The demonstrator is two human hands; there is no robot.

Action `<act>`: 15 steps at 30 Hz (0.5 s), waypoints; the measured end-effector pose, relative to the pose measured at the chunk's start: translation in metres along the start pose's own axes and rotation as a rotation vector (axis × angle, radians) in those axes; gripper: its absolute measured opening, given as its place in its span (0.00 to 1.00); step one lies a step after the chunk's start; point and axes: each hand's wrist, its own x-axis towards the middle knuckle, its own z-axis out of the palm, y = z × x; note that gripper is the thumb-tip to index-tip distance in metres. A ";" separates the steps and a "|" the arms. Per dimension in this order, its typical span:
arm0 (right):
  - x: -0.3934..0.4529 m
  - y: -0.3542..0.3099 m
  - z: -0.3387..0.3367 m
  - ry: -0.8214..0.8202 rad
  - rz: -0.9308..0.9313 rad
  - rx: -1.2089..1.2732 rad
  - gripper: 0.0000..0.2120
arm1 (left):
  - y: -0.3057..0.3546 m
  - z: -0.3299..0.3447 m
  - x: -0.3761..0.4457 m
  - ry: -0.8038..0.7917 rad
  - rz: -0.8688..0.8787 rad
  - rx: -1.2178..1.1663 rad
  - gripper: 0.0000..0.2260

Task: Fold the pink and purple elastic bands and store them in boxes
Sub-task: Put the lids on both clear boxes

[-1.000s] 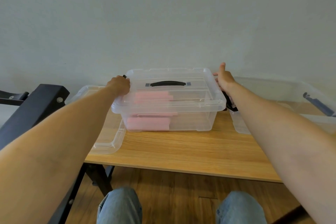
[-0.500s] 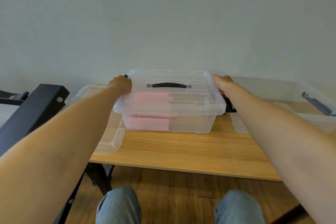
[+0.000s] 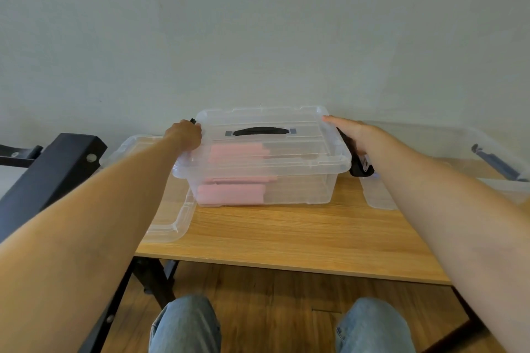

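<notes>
A clear plastic box point(image 3: 301, 189) with its lid point(image 3: 286, 149) on stands at the back middle of the wooden table point(image 3: 286, 235). The lid has a black handle point(image 3: 261, 131). Folded pink elastic bands point(image 3: 231, 193) lie inside, at the left. My left hand point(image 3: 185, 135) grips the lid's left edge, fingers curled over it, beside a black latch tip point(image 3: 192, 121). My right hand point(image 3: 351, 130) lies with straight fingers along the lid's right edge, above the black right latch point(image 3: 358, 167). No purple band is visible.
A loose clear lid point(image 3: 169, 223) lies on the table's left end, partly under my left arm. A second clear box point(image 3: 493, 146) with a grey-blue latch stands at the right. A black metal frame point(image 3: 51, 169) is left of the table. My knees sit below the front edge.
My right hand came down from a raised, thumb-up pose and now lies flat along the lid's right edge. My left hand stayed on the left edge.
</notes>
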 end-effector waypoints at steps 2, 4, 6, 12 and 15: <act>-0.002 -0.001 0.001 0.180 -0.097 -0.143 0.26 | 0.009 0.001 -0.002 0.011 0.005 0.027 0.16; -0.005 0.000 0.006 0.229 -0.143 -0.284 0.22 | 0.014 0.002 -0.002 0.028 -0.011 0.047 0.17; -0.005 0.006 0.010 0.230 -0.144 -0.301 0.22 | 0.015 0.004 -0.001 0.037 -0.013 0.066 0.17; -0.004 0.013 0.017 0.184 -0.087 -0.291 0.24 | 0.009 0.009 0.013 0.025 0.030 0.157 0.17; -0.002 0.011 0.018 0.155 -0.076 -0.284 0.27 | 0.005 0.014 0.022 0.034 0.037 0.168 0.17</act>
